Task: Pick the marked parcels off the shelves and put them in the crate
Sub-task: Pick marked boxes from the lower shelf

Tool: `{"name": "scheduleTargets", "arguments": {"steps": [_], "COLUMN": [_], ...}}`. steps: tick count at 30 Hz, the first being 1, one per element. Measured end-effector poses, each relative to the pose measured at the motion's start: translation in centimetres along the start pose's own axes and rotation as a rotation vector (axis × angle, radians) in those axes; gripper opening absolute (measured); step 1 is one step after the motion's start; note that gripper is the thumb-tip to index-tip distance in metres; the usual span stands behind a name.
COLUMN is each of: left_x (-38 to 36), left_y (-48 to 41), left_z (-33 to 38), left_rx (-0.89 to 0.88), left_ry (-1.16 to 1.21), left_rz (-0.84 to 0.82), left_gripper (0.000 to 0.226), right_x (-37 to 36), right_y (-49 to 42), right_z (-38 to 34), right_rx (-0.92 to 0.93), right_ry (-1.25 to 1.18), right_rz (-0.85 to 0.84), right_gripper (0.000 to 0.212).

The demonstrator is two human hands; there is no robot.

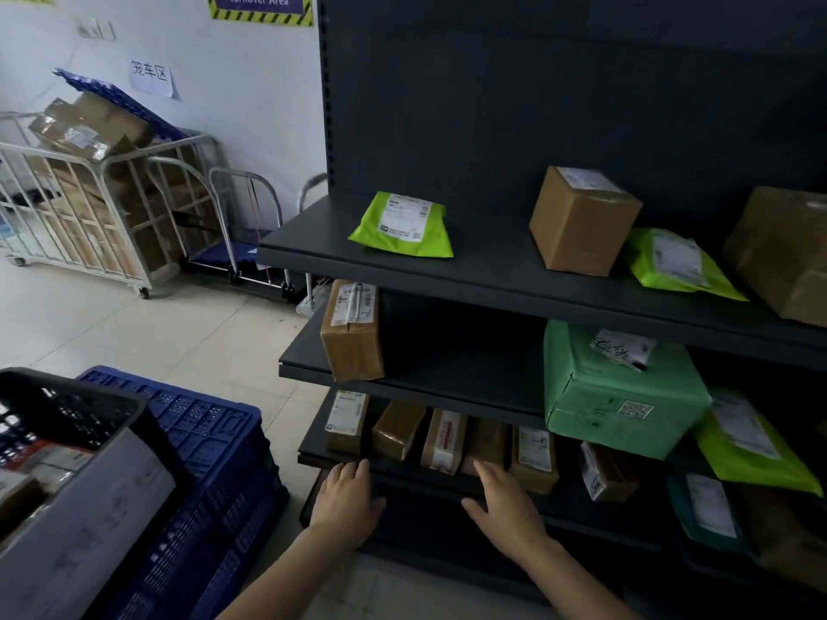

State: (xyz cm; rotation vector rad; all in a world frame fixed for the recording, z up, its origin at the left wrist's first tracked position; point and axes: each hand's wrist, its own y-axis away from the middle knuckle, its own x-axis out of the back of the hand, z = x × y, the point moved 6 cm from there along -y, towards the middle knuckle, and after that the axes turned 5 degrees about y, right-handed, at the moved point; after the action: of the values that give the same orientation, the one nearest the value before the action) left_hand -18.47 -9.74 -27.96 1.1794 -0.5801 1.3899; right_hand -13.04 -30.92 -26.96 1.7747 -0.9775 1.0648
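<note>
My left hand [347, 501] and my right hand [505, 503] are both empty, fingers apart, reaching toward the front edge of the low shelf [402, 468]. On that shelf stands a row of several small brown boxes [443, 440], just beyond my fingertips. One shelf up, a brown box with a handwritten mark [351, 328] stands at the left end and a green wrapped parcel with a handwritten label [620, 387] lies at the right. The black crate [67, 422] sits at lower left on blue crates [215, 463], with a grey parcel [85, 525] leaning in it.
The upper shelf [492, 270] carries a lime mailer [402, 226], a brown box [581, 221], another lime mailer [675, 266] and a big carton [787, 257]. A metal cage trolley [89, 208] full of cartons and folded hand trucks [250, 243] stand by the far wall.
</note>
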Motion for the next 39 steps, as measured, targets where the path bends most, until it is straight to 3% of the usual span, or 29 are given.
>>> {"name": "scheduleTargets", "arguments": {"steps": [19, 25, 32, 39], "left_x": [-3.4, -5.3, -8.9, -12.6], "left_y": [-5.3, -8.2, -11.4, -17.4], "left_z": [-7.0, -8.8, -10.5, -12.7], "left_rx": [-0.024, -0.012, 0.058, 0.111], "left_ry": [-0.016, 0.014, 0.063, 0.101], "left_rz": [-0.167, -0.136, -0.105, 0.116], "left_gripper": [0.060, 0.054, 0.067, 0.082], "right_x": [-7.5, -10.1, -13.5, -17.6], "right_y": [-4.8, -7.2, -11.0, -17.0], "right_z": [-2.3, -2.8, -2.0, -1.3], "right_rx": [-0.143, -0.155, -0.114, -0.039], "right_ry": [-0.108, -0.144, -0.184, -0.209], "right_rz": [-0.096, -0.111, -0.176, -0.020], "right_gripper": [0.066, 0.066, 0.066, 0.062]}}
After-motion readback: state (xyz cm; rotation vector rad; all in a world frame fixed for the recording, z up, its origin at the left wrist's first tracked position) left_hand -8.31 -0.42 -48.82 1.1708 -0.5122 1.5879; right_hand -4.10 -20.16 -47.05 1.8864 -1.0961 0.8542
